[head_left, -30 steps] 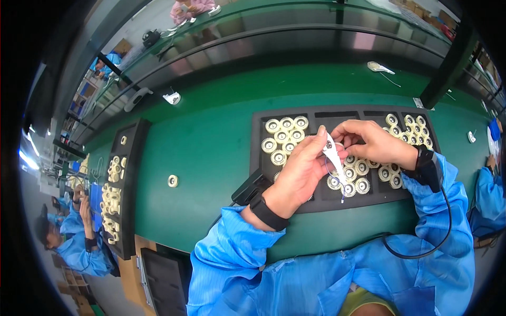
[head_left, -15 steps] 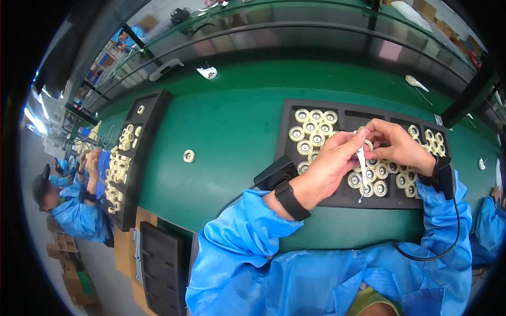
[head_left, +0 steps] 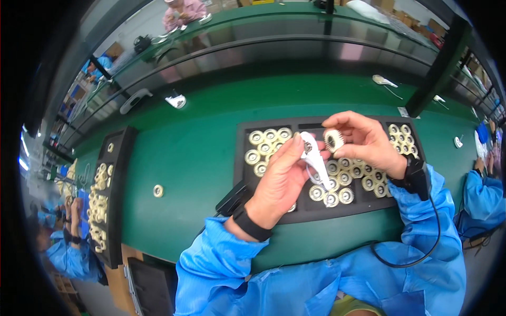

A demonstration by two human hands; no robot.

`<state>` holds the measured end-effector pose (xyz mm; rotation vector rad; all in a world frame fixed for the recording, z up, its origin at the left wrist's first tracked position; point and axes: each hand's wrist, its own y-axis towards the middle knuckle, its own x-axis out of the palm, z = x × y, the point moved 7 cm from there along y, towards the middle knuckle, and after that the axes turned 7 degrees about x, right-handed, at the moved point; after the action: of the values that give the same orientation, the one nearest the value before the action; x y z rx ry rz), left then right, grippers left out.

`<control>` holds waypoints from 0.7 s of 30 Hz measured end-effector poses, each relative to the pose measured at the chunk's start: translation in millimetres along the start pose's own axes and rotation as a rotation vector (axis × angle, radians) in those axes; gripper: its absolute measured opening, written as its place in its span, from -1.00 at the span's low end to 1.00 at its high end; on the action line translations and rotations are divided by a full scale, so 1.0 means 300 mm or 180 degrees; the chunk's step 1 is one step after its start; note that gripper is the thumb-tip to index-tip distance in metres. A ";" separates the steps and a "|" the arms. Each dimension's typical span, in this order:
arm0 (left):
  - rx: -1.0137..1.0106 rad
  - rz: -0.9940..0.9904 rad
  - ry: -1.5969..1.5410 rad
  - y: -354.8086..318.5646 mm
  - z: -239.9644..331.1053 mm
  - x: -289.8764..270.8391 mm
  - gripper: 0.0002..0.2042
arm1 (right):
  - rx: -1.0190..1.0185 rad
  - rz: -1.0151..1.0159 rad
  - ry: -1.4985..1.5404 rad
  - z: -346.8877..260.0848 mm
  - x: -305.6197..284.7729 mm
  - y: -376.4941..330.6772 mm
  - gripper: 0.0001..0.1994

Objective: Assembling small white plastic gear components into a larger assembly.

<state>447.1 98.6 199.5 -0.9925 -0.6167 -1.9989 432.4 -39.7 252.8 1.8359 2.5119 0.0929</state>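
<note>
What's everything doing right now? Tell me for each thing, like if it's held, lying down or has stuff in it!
Left hand: closed on the white part.
White part: held, tilted, narrow end toward the person.
Right hand: pinching a toothed ring.
Toothed ring: held up, tipped on edge.
Near tray: has many rings in it.
Lone ring: lying on the green table.
</note>
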 end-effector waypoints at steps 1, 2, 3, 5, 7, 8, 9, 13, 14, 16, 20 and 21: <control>-0.0095 -0.0027 0.0096 -0.007 -0.002 -0.001 -0.68 | -0.0394 0.0098 -0.0421 -0.023 0.007 0.000 -0.62; -0.0126 -0.0057 0.0187 -0.009 -0.005 0.002 -0.67 | -0.0380 0.0049 -0.0543 -0.024 0.007 -0.002 -0.62; -0.0156 -0.0074 0.0275 -0.014 -0.008 0.003 -0.66 | -0.0357 -0.0007 -0.0657 -0.024 0.015 -0.005 -0.62; -0.0220 -0.0048 0.0328 -0.015 -0.015 0.010 -0.63 | -0.0273 0.0114 -0.0848 -0.025 0.014 -0.008 -0.63; -0.0258 -0.0180 0.0417 -0.021 -0.014 0.025 -0.64 | -0.0349 0.0148 -0.1006 -0.018 0.016 -0.006 -0.66; -0.0264 -0.0167 0.0458 -0.021 -0.015 0.024 -0.67 | -0.0432 0.0173 -0.1136 -0.025 0.019 -0.008 -0.66; -0.0260 -0.0157 0.0440 -0.023 -0.015 0.022 -0.67 | -0.0416 0.0161 -0.1142 -0.022 0.021 -0.005 -0.66; -0.0251 -0.0151 0.0568 -0.025 -0.019 0.013 -0.70 | -0.0445 0.0148 -0.1222 -0.023 0.032 -0.001 -0.68; -0.0263 -0.0161 0.0601 -0.024 -0.021 0.012 -0.70 | -0.0445 0.0173 -0.1288 -0.025 0.032 -0.001 -0.69; -0.0280 -0.0132 0.0614 -0.024 -0.024 0.011 -0.71 | -0.0469 0.0212 -0.1353 -0.026 0.033 -0.002 -0.70; -0.0324 -0.0122 0.0707 -0.022 -0.030 0.010 -0.71 | -0.0646 0.0337 -0.1664 -0.034 0.031 -0.009 -0.71; -0.0321 -0.0120 0.0705 -0.022 -0.029 0.009 -0.71 | -0.0645 0.0334 -0.1665 -0.035 0.031 -0.009 -0.71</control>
<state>436.8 94.9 196.3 -0.8079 -0.4200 -2.1541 426.5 -32.1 263.2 1.6465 1.9769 -0.1129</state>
